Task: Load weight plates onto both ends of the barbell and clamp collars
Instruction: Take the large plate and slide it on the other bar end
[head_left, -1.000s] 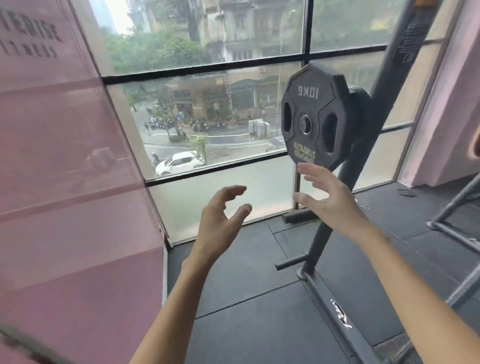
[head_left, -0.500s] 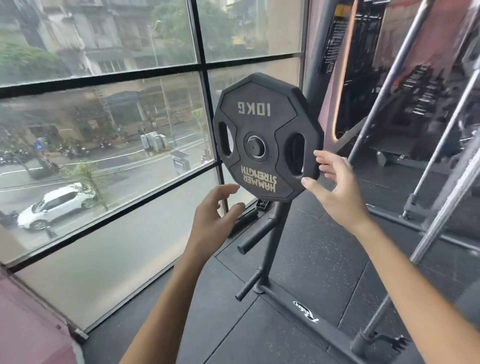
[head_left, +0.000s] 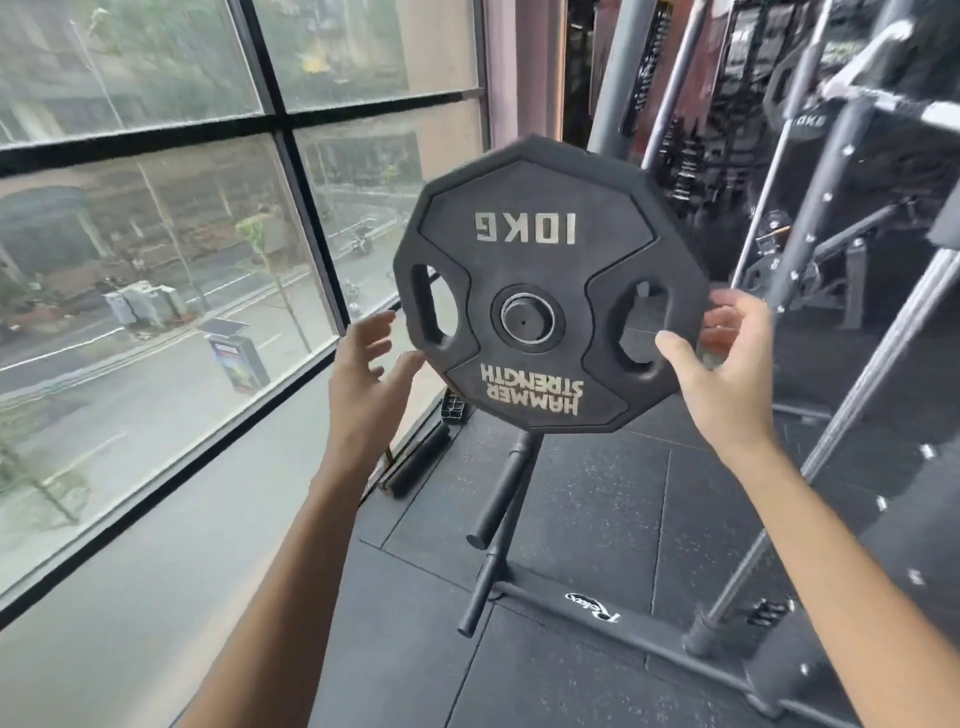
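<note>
- Window (head_left: 156, 270): runs along the left side. Its black lower frame meets the floor (head_left: 597, 509) near the rack's foot.
- Left hand (head_left: 371, 374): released, with the fingers spread and held up beside the plate's lower-left edge. The thumb tip reaches that edge, but whether it touches cannot be told. A gap shows between the fingers and the left grip hole.
- Plate (head_left: 524, 249): black, many-sided, marked 10KG and HAMMER STRENGTH, both upside down. It hangs upright at the rack's upper end, its face toward the camera. The peg end (head_left: 524, 322) fills its centre hole. The rim on the left, top and bottom has nothing against it.
- Rack (head_left: 644, 631): two lower pegs (head_left: 498, 493) jut out to the lower left beneath the plate, well apart from its bottom edge. The base bar lies on the floor mat. A strip of mat lies between the window and the base.
- Right hand (head_left: 727, 364): grasping the plate's right rim, with the thumb on the face by the right grip hole and the fingers curled behind the edge. The palm stands just off the rim.
- Steel frame (head_left: 841, 218): slanted bars and uprights stand close behind the right hand. A second plate there is blurred.
</note>
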